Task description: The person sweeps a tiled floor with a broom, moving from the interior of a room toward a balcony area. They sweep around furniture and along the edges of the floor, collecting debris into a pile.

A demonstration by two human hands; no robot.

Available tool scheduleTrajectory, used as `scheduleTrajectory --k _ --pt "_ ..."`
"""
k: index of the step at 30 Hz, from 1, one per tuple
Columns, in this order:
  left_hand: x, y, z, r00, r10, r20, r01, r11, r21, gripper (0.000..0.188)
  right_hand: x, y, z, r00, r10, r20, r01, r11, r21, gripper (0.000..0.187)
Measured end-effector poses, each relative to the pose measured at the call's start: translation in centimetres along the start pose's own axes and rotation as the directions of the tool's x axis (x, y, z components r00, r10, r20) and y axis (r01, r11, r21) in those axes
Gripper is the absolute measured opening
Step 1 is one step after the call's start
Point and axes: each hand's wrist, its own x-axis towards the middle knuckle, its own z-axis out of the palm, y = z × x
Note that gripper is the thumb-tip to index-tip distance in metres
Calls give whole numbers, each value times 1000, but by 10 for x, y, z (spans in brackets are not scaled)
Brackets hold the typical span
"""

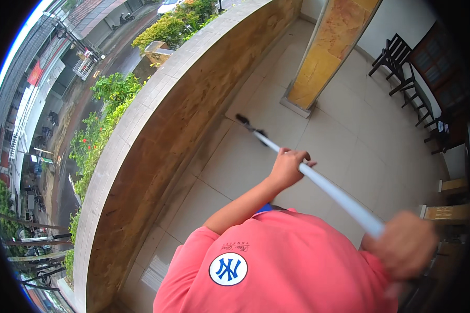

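A long pale-blue pole (339,197) runs slantwise in front of me, with a dark, narrow head (251,126) at its far end. It looks like a broom, though the head is blurred and its bristles cannot be made out. The head is at the tiled floor (344,141), near the foot of the low wall. My left hand (291,168) is wrapped round the middle of the pole. Closer to me on the right, my right hand (408,245) closes over the pole's upper end; it is smeared by motion and its fingers are hard to separate.
A curved low wall (156,156) with a pale tiled top bounds the floor on the left, with plants (107,99) and a street beyond. Ahead stands a stone-clad pillar (329,57). Dark wooden chairs (394,55) line the right wall.
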Motion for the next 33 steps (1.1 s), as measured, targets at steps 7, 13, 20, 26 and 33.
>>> scheduleTrajectory --k 7,13,20,26,33 --pt "-35 -1 -35 952 -182 246 157 981 115 12 -58 29 -92 905 110 -411 115 867 485 32" --pt "-69 -100 -1 906 -415 88 377 883 278 14 -71 125 -74 819 282 -501 -69 913 402 26" --pt "62 -157 44 959 -180 -217 208 971 117 16 -38 142 -82 957 220 -188 -249 957 -151 29" --pt "127 -67 29 984 -59 -170 70 996 61 15 -39 54 -153 990 -32 -139 29 999 -18 31" --pt "97 -71 18 989 -59 -134 74 992 105 11 -29 53 -182 852 141 -504 -22 972 235 32"
